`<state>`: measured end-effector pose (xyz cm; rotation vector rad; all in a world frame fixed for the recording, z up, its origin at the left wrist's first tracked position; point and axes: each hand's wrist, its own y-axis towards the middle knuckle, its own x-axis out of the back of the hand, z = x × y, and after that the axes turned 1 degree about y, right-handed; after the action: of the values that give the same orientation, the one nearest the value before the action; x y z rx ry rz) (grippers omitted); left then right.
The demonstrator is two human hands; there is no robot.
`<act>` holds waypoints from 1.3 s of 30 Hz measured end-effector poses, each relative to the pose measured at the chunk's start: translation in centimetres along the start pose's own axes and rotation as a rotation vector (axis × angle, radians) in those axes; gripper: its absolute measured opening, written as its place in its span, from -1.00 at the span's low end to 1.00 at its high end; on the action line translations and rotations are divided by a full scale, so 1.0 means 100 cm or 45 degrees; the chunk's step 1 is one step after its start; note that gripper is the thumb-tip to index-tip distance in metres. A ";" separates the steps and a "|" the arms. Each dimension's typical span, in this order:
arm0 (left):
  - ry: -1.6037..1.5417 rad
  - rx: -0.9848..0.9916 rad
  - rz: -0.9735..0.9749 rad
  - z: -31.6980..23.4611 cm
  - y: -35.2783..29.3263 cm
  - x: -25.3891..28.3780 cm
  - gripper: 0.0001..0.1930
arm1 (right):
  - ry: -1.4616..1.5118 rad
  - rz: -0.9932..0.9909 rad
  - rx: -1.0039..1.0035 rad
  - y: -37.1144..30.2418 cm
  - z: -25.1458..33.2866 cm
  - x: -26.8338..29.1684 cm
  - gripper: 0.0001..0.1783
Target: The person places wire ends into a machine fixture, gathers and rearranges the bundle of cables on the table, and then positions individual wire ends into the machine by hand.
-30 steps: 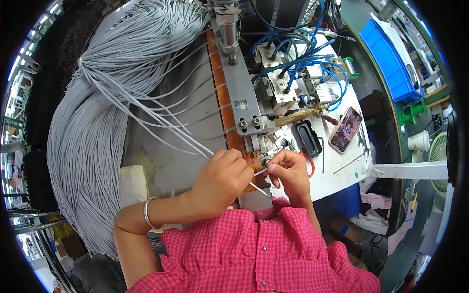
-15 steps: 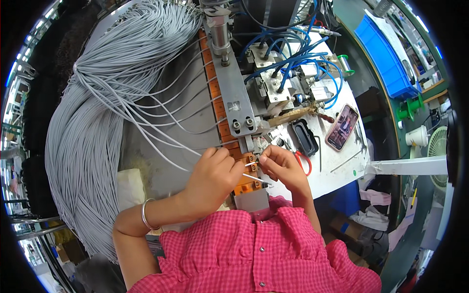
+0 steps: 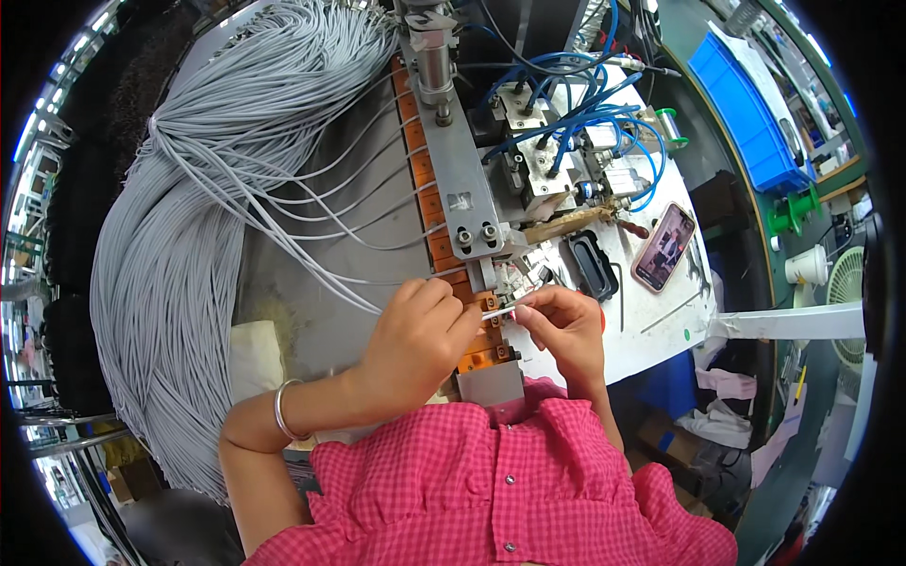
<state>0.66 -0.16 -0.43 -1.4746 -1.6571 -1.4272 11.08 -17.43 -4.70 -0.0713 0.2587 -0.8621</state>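
Observation:
My left hand is closed around a grey-white cable, whose end sticks out toward the right. With thumb and forefinger, my right hand pinches the tip of that cable. Both hands are over the near end of an orange fixture, a long row of notched blocks. Other grey cables run from the left and pass behind my left hand. Part of the fixture is hidden by my fingers.
A large bundle of grey cables lies at the left. Beyond my hands stands a metal press beside blocks with blue air hoses. On the right side of the table are a phone, a black tray and a hex key.
The cable end that hung loose below my right hand is now drawn up and pinched between its fingertips. My right hand has shifted slightly right, covering most of the red-handled tool.

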 end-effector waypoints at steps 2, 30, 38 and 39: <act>0.003 0.021 0.022 -0.001 -0.001 0.001 -0.82 | 0.017 -0.015 0.018 -0.001 -0.002 -0.004 -0.93; -0.037 0.002 0.157 -0.003 0.000 0.002 -0.79 | -0.127 0.061 0.010 0.008 -0.013 0.006 -0.88; 0.012 0.076 0.146 0.003 -0.004 0.001 -0.83 | 0.112 0.262 -0.323 0.020 -0.016 0.009 -0.85; 0.014 0.072 0.152 0.003 -0.004 -0.001 -0.83 | 0.054 0.280 -0.354 0.021 -0.015 0.010 -0.85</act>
<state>0.38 0.07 -0.79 -1.5056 -1.5624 -1.3116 12.88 -16.80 -6.65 -0.2786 0.4173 -0.6056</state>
